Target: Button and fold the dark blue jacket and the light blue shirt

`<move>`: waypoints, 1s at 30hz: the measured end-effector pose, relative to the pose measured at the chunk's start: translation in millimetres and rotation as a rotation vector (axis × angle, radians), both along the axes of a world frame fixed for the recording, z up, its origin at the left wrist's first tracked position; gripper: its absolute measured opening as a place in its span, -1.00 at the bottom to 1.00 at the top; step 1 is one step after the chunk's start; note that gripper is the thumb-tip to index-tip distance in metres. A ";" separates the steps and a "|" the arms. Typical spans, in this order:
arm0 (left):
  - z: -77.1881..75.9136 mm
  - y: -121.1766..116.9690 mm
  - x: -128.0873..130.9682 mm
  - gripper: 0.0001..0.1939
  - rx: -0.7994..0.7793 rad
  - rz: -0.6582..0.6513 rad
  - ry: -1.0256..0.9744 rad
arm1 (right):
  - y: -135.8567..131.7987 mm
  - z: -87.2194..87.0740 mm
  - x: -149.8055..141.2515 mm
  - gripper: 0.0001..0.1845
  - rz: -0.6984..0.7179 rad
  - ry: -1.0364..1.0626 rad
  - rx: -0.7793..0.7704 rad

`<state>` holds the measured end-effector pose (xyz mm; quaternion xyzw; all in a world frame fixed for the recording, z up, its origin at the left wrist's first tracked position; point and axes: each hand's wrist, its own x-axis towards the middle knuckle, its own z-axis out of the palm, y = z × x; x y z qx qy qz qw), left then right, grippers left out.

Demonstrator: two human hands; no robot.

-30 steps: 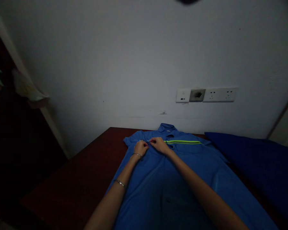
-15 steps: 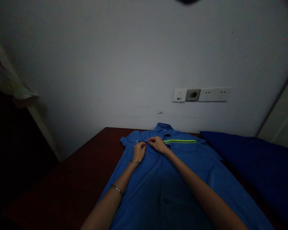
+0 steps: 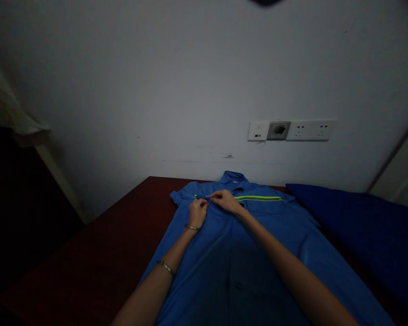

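A blue work shirt (image 3: 265, 231) with a collar and a yellow-green chest stripe (image 3: 258, 198) lies spread out, front side up, its collar toward the wall. At the chest, on the left of the front opening, my left hand (image 3: 197, 213) pinches the cloth between thumb and fingers. Close beside it, my right hand (image 3: 225, 200) is closed in a pinch on the same spot, reaching across from the right. Both hands partly cover the stripe, and the exact detail under the fingertips is too small to make out. Two bracelets (image 3: 192, 227) circle my left wrist and forearm.
Under the shirt is a dark red-brown table (image 3: 122, 226) against a pale wall (image 3: 190, 90). A dark blue cloth (image 3: 353, 226) lies to the right. Sockets and switches (image 3: 289, 131) sit on the wall. A whitish bag (image 3: 13, 113) hangs at the far left.
The view has shifted slightly. My left hand has come a little lower on the shirt front, uncovering a bit of the stripe, while my right hand keeps its pinch nearly in place.
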<state>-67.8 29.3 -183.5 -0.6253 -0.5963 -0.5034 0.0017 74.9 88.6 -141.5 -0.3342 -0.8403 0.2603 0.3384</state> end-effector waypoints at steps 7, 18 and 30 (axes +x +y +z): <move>2.4 -2.4 2.0 -0.93 0.024 0.016 -0.002 | 8.4 -3.7 2.8 -0.74 0.111 0.166 -0.237; 5.2 -3.7 6.4 -0.91 0.011 0.062 -0.137 | 13.9 -23.0 -6.2 -0.83 0.132 0.311 -0.359; 4.8 -1.0 4.9 -0.90 0.013 0.055 -0.240 | 8.1 -19.5 -2.5 -0.80 0.100 0.100 -0.005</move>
